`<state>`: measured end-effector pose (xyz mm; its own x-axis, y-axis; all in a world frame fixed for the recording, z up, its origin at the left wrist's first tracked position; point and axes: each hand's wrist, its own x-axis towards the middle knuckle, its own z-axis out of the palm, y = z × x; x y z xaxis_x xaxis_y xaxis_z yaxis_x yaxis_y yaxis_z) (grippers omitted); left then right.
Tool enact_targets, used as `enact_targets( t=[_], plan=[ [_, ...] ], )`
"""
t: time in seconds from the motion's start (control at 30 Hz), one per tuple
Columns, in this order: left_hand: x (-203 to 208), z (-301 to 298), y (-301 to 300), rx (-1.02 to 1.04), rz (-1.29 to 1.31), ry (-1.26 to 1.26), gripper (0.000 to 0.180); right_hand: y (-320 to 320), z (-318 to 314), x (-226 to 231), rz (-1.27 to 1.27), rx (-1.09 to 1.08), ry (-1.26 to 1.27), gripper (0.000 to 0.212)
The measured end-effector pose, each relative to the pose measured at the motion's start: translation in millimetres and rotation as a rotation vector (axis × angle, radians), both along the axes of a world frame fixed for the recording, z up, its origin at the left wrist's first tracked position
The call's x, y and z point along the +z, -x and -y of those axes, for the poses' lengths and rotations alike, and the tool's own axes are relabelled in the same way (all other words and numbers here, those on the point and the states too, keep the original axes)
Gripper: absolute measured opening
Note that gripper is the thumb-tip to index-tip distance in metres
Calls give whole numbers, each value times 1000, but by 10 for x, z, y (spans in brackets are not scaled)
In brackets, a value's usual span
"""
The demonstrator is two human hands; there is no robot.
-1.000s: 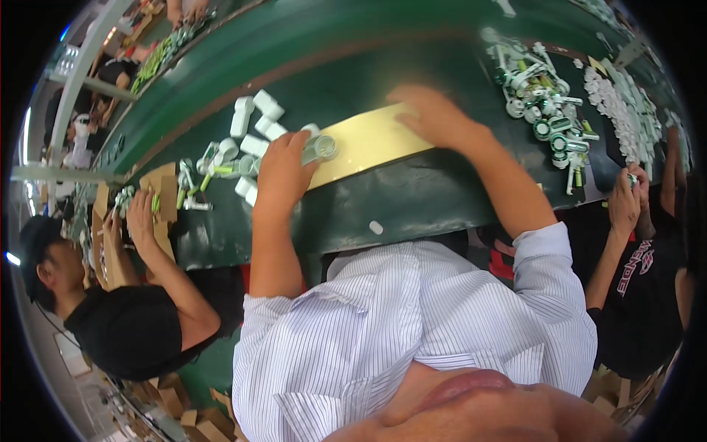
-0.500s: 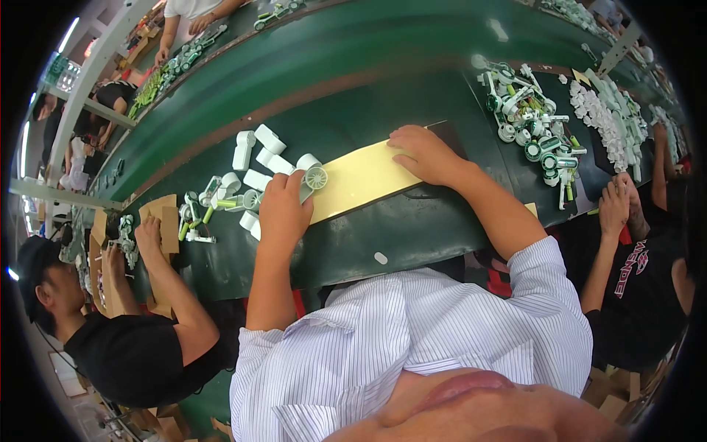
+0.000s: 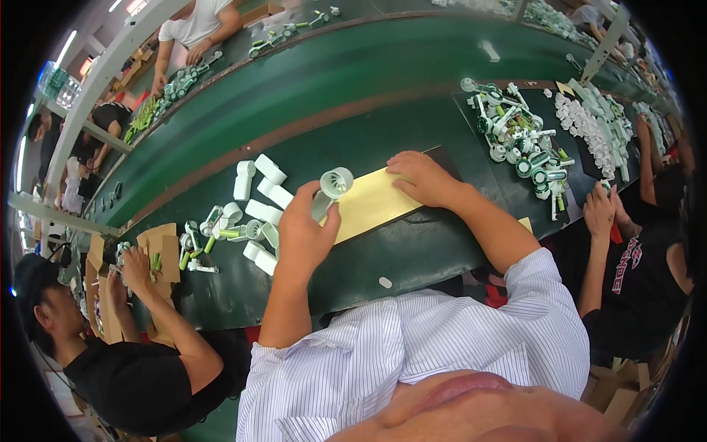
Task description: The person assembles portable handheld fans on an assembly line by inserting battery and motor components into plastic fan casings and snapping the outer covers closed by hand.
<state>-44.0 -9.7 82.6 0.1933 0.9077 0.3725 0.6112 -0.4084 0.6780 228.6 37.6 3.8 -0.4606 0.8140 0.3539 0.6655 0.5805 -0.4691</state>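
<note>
Housing point(image 3: 336, 183), pale green, round-ended: held over the left end of a yellow strip point(image 3: 375, 210) by the left hand point(image 3: 303, 232), curled around it; strip's right end touched by the right hand point(image 3: 421, 180), fingers loosely spread; strip supported on green counter point(image 3: 434, 254); white parts point(image 3: 271, 169) grouped beyond the left hand

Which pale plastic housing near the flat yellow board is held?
The pale plastic housing in the left hand, its round open end showing; the others nearby lie on the dark green table.
</note>
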Motion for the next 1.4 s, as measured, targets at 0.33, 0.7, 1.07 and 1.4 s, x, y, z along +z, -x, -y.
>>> enact_targets(
  t=[0.33,0.7,1.07,1.4],
  plan=[
    [-293,-164,-317,-226,411,217,38,-54,5,10,-86,29,65,27],
    [-380,-150,-311,-273,943,656,34,-85,26,29,-127,-15,89,25],
    [-400,-121,-237,-366,1155,846,31,-62,12,17,-143,-16,98,23],
    [-383,-99,-233,-395,1147,846,32,-84,24,32,-111,-10,99,23]
  ],
)
